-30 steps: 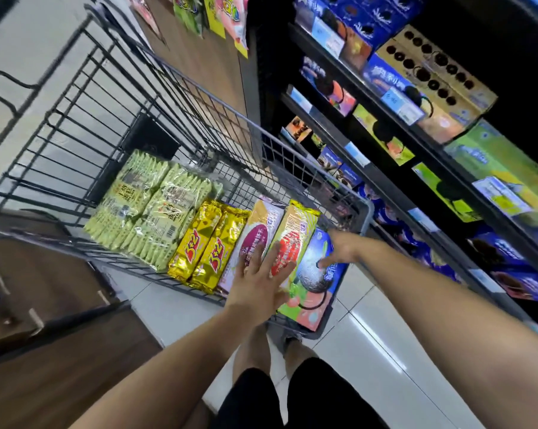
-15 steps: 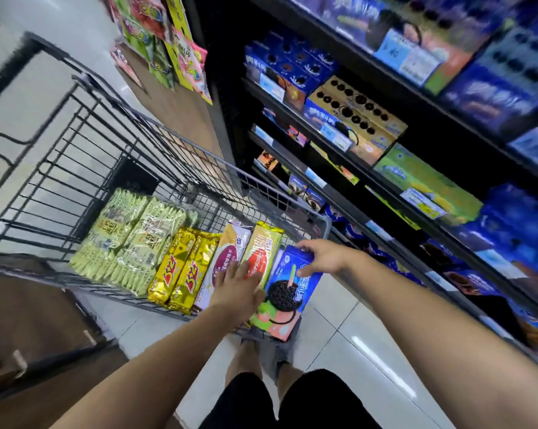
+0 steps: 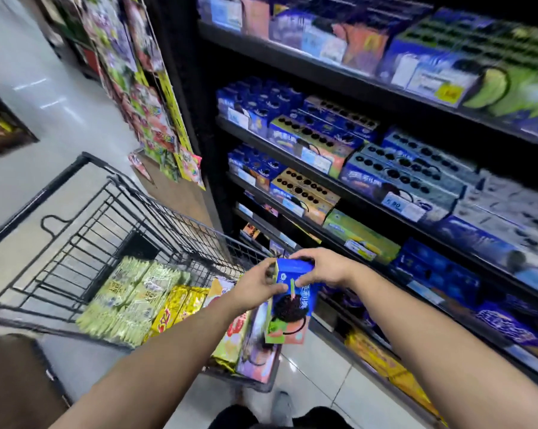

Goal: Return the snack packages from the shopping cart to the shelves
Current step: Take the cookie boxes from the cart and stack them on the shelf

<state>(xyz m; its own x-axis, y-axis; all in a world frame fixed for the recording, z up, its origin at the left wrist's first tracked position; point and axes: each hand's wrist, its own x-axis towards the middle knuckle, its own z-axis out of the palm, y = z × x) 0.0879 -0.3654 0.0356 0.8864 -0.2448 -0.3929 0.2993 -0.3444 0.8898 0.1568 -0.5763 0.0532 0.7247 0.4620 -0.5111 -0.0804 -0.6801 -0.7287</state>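
Supermarket snack aisle: dark shelves [image 3: 292, 65] are stacked with boxed biscuits [image 3: 304, 187] and fronted with price tags [image 3: 404, 207]. Packets [image 3: 156, 119] are hung at the aisle end, and a wire shopping cart [image 3: 38, 199] is parked on the glossy tiled floor [image 3: 44, 88].

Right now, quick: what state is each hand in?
Left hand: grips the blue cookie box at its upper left edge.
Right hand: grips the top of the same box.

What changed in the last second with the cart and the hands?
The blue cookie box has been lifted upright from the shopping cart. The right hand kept its top end; the left hand joined it on the box. Green wafer packs and yellow packs stayed put.
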